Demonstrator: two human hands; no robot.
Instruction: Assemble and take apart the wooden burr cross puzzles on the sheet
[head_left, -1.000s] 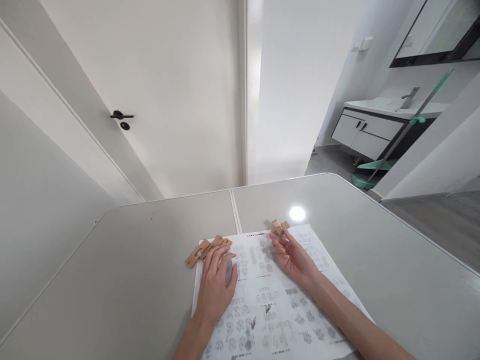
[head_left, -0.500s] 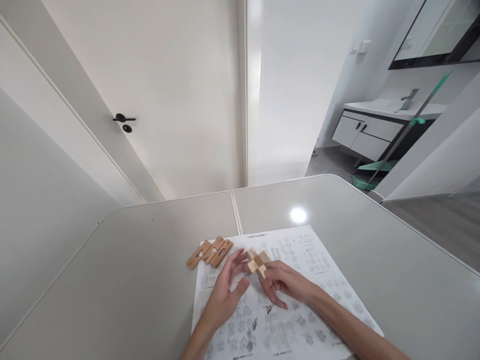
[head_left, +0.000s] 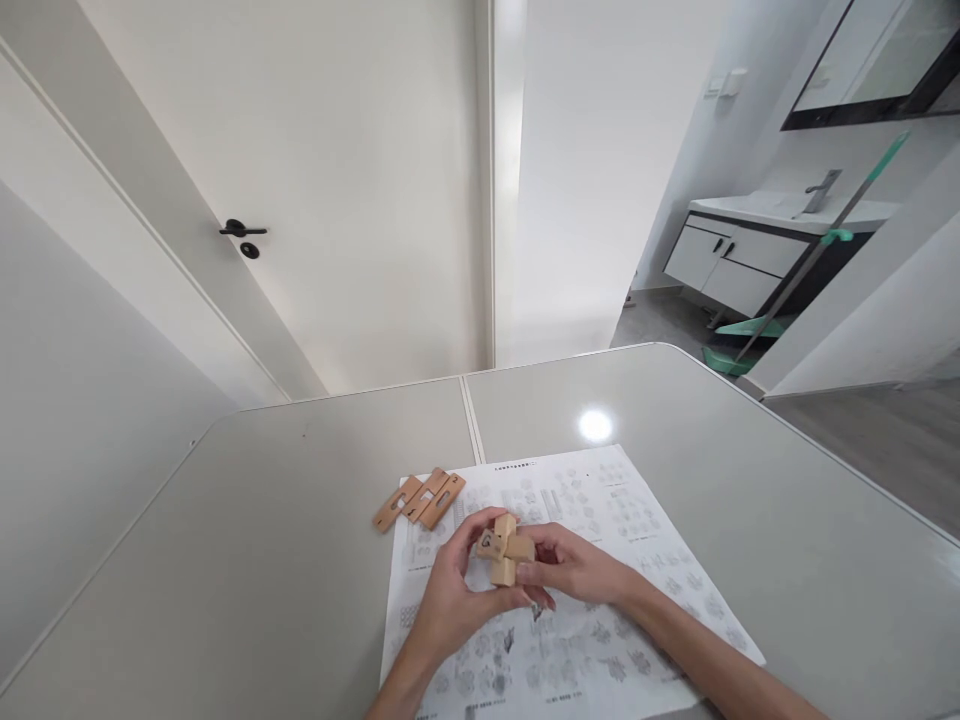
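Between my two hands is a wooden burr puzzle [head_left: 505,549], made of pale interlocking blocks, with a dark mark on one block end. My left hand [head_left: 463,585] curls around its left side, fingers behind and thumb below. From the right, my right hand [head_left: 574,563] pinches the puzzle with thumb and fingers. Underneath lies a printed instruction sheet [head_left: 600,630] with rows of small diagrams. Beyond my left hand, several flat brown wooden pieces [head_left: 420,500] with slots and numbers lie together at the sheet's upper left corner.
The grey table [head_left: 285,560] has a seam [head_left: 471,420] running away from me and a bright light reflection on top. Past it stand a white door [head_left: 360,200] with a black handle [head_left: 241,229], a washbasin cabinet [head_left: 735,255] and a green broom and dustpan [head_left: 739,350].
My left hand has closed in on the puzzle, which has turned to show its marked block end and sits slightly lower. The flat pieces stay put.
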